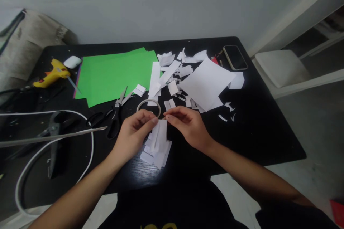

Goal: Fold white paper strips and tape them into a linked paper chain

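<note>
My left hand (135, 130) and my right hand (188, 125) meet over the front middle of a black table (258, 125). Both pinch the top edge of a small folded white paper piece (160, 134) that hangs down between them. Under it lies a small pile of similar white paper pieces (156, 155). A ring of clear tape (148, 106) lies just beyond my fingertips. Black-handled scissors (114, 114) rest to the left of my left hand.
Green paper sheets (115, 73) lie at the back left, white sheets and scraps (204, 82) at the back right. A phone (235, 57), a yellow glue gun (52, 73), a white earbud case (72, 61), a white cable (53, 143) and pliers (55, 139) also sit on the table. A white chair (282, 66) stands right.
</note>
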`<state>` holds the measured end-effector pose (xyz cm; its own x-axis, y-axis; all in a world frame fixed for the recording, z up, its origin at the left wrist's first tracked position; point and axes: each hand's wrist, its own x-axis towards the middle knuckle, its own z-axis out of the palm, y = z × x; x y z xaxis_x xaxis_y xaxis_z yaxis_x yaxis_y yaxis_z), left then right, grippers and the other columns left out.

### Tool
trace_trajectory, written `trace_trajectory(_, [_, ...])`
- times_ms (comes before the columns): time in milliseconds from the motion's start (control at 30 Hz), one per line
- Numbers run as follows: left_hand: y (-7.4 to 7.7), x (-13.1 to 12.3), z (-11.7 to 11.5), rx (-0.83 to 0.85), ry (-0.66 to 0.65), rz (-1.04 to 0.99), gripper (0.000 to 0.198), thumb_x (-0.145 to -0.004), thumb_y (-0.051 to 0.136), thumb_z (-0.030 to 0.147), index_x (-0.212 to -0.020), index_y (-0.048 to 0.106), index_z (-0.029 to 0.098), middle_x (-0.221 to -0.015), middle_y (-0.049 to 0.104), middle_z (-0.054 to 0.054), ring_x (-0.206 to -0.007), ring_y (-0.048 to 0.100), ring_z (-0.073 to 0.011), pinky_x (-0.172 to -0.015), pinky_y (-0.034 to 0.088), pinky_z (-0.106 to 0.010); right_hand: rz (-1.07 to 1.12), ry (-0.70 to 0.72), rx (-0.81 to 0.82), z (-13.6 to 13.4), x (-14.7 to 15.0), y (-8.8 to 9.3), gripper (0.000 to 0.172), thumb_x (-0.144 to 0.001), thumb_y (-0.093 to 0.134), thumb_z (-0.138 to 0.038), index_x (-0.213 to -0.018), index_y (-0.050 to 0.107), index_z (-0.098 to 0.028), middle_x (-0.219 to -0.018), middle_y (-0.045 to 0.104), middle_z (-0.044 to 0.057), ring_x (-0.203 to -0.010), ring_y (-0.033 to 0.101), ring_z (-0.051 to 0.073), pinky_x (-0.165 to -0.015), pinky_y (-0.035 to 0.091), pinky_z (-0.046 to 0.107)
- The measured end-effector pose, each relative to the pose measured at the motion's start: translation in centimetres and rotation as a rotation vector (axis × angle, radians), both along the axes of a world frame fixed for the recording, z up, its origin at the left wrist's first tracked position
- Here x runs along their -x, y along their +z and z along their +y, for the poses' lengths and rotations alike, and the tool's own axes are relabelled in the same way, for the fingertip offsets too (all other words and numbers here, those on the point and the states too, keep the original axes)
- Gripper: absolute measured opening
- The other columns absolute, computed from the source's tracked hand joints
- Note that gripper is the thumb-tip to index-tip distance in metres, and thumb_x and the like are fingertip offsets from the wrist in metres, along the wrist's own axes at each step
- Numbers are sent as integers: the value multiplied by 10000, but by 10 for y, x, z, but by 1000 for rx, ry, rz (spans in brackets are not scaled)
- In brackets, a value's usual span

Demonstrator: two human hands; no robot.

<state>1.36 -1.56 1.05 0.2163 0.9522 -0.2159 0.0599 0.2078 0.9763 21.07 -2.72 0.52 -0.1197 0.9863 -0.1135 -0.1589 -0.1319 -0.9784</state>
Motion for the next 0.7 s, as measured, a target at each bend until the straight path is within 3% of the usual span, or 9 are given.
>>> trace_trajectory(100, [1,2,3,163,97,-173,194,-824,813,345,-815,718,176,-726,645,3,-619,559,-107,-574,444,-212,9,88,-36,-1,-2,2,147,-906,730,-265,-1042,770,-225,-1060,792,48,-1019,748,196,-963,610,385])
trace_trajectory(233, [4,0,6,287,159,-261,217,-768,838,331,-789,702,164,-661,607,2,-562,538,-113,-523,436,-225,-17,177,-103,-4,-1,-1,291,-821,809,-222,-1103,741,-224,-1135,776,62,-1084,731,223,-1039,577,436])
trace_trajectory(367, [2,-1,7,305,139,-301,210,-786,835,332,-794,708,166,-697,652,-10,-580,577,-115,-547,478,-230,-26,111,-67,-4,2,-4,186,-813,829,-240,-979,754,-207,-980,772,40,-924,736,195,-903,609,377])
trace_trajectory(500, [-4,1,4,142,71,-236,144,-888,761,297,-992,771,198,-929,762,-54,-837,702,-158,-746,557,-254,-56,37,-35,-2,3,-2,71,-854,776,-242,-911,763,-201,-905,774,30,-847,729,175,-794,603,324])
trace_trajectory(700, [-6,7,-3,-316,-123,-16,408,-857,703,114,-1245,709,242,-1168,747,-78,-1092,706,-228,-946,562,-346,-57,-17,-15,2,2,-5,70,-841,773,-229,-905,764,-202,-900,779,26,-852,737,168,-821,615,323])
